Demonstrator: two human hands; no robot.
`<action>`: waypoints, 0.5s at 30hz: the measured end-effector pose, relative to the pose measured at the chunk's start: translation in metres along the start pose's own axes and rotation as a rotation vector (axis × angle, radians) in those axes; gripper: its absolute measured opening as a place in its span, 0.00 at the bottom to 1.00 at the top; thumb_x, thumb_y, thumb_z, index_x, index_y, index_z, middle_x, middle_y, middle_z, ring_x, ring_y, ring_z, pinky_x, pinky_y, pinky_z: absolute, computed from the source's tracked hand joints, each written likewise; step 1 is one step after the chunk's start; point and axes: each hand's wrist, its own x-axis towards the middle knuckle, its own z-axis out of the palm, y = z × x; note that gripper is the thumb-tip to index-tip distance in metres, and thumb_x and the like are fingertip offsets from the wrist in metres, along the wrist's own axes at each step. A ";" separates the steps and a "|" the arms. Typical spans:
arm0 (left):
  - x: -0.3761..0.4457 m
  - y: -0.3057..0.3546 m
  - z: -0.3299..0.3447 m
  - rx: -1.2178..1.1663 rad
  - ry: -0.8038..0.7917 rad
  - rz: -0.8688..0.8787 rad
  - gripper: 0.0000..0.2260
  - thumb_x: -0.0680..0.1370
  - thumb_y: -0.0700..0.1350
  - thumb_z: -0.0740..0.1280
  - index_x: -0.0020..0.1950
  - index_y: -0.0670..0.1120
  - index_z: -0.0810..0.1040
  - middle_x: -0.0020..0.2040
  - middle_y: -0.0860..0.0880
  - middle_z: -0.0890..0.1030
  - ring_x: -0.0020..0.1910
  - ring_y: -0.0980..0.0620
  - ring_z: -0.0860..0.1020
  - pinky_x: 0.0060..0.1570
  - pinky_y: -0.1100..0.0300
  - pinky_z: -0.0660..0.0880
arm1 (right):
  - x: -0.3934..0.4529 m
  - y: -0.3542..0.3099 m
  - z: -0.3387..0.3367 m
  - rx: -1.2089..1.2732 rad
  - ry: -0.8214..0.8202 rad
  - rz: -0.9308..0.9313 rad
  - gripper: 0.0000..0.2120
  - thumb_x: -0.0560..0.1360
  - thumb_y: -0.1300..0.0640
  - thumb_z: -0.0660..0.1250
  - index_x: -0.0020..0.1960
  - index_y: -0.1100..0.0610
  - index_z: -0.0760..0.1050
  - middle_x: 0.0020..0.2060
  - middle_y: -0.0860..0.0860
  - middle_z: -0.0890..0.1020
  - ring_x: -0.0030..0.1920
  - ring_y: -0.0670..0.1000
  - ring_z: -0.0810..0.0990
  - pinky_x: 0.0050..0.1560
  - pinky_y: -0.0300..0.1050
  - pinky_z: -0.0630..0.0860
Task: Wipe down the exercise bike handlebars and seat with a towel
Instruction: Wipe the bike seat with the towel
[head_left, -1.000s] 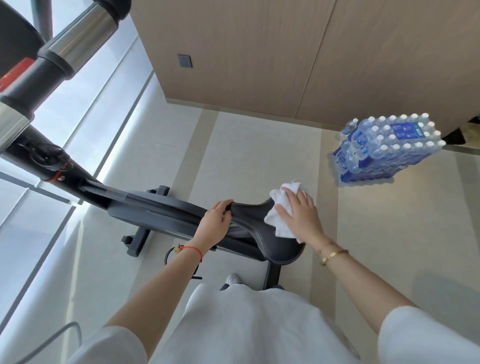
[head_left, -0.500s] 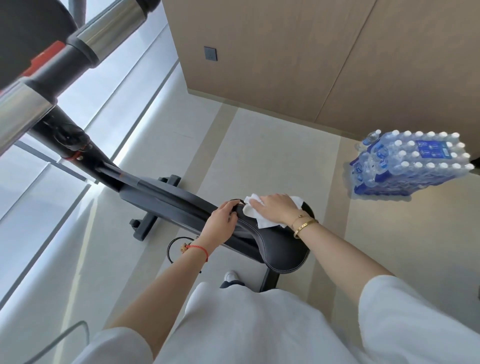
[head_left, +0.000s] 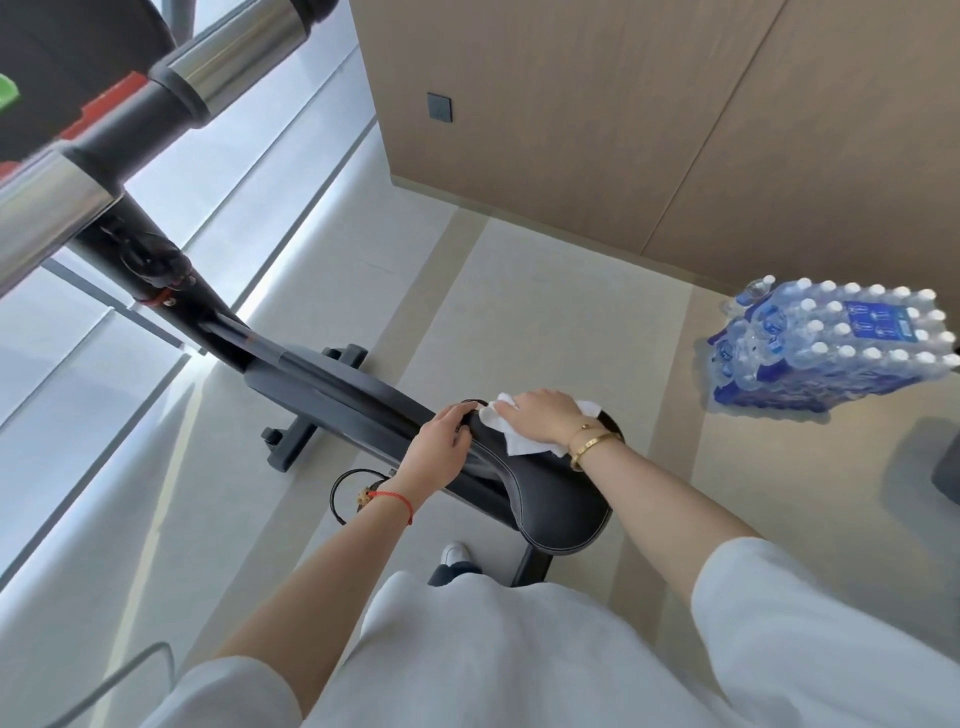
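STEP: seat wipe | right hand (head_left: 537, 422), fingers flat, presses crumpled white cloth towel (head_left: 511, 435) onto black padded bike seat (head_left: 550, 499) near nose | left hand (head_left: 441, 451) grips nose, steadying seat.

The seat (head_left: 545, 499) is black with pale stitching along its edge, and the towel (head_left: 519, 439) on it is white. The handlebar (head_left: 228, 57) is shiny silver with black collars. The water bottles (head_left: 831, 348) are clear with white caps and blue labels. The wall (head_left: 623, 130) is tan wood.
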 end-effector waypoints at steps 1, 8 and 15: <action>0.000 0.000 0.001 -0.006 0.000 -0.006 0.19 0.81 0.40 0.55 0.72 0.50 0.69 0.69 0.51 0.72 0.62 0.49 0.74 0.59 0.61 0.69 | -0.001 -0.006 0.000 0.028 0.005 -0.004 0.25 0.82 0.43 0.44 0.60 0.55 0.75 0.58 0.59 0.80 0.56 0.61 0.76 0.49 0.49 0.66; 0.000 0.003 0.001 0.014 -0.003 -0.023 0.20 0.81 0.40 0.54 0.72 0.49 0.68 0.70 0.50 0.71 0.64 0.48 0.73 0.62 0.60 0.68 | -0.029 0.028 0.024 -0.044 0.360 -0.236 0.22 0.81 0.42 0.51 0.49 0.56 0.77 0.44 0.52 0.81 0.49 0.56 0.79 0.48 0.49 0.66; -0.001 0.005 0.001 0.034 0.014 -0.021 0.20 0.81 0.39 0.54 0.73 0.48 0.68 0.70 0.50 0.71 0.66 0.47 0.72 0.66 0.55 0.68 | -0.043 0.067 0.024 0.178 0.372 -0.065 0.18 0.79 0.39 0.54 0.55 0.48 0.75 0.53 0.46 0.79 0.56 0.53 0.75 0.52 0.48 0.69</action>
